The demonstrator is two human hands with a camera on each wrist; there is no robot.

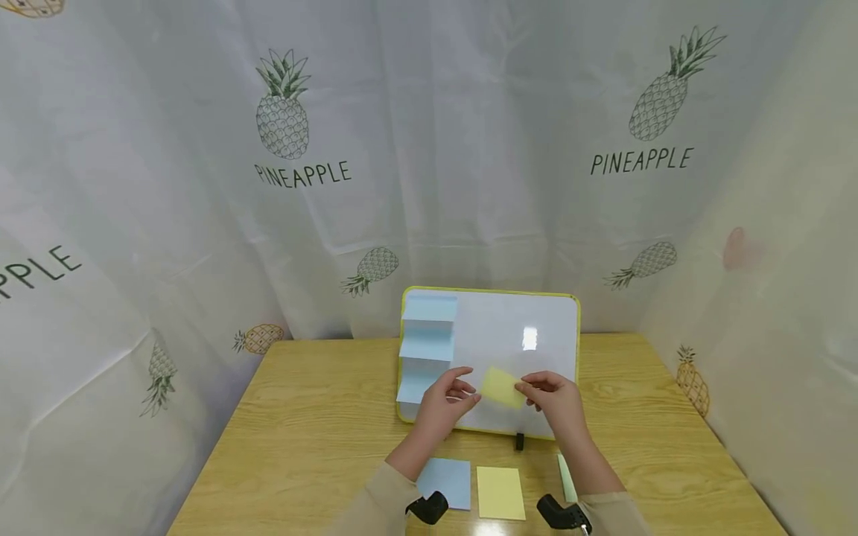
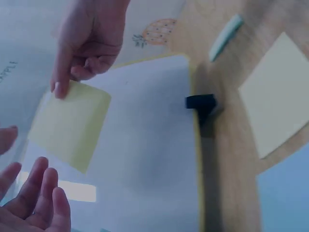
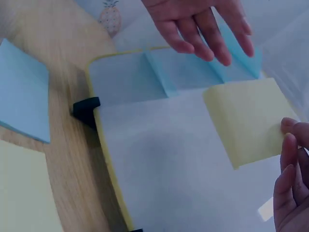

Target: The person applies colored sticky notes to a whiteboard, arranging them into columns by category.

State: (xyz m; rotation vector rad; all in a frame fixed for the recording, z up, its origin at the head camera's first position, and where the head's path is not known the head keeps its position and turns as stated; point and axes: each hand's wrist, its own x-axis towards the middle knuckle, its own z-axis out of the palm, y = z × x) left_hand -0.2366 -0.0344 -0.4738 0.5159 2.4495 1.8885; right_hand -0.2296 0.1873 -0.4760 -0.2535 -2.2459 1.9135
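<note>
My right hand [image 1: 555, 398] pinches a yellow sticky note [image 1: 501, 388] by its edge between thumb and fingers. The note is held up in front of a whiteboard [image 1: 496, 327] with a yellow frame. Close to the note's other side is my left hand [image 1: 442, 402], its fingers loosely spread; the wrist views show it apart from the paper [image 3: 251, 121]. Blue sticky notes [image 1: 427, 344] are stuck in a column down the board's left side, their lower edges lifting. Behind the left hand, part of the lowest blue note is hidden.
On the wooden table [image 1: 302, 447] in front of the board lie a blue pad [image 1: 447, 482], a yellow pad [image 1: 500, 493] and a pale green pad [image 1: 567, 476], partly hidden by the right arm. A black foot [image 1: 519, 442] props the board's lower edge. A pineapple-print curtain [image 1: 469, 149] hangs behind.
</note>
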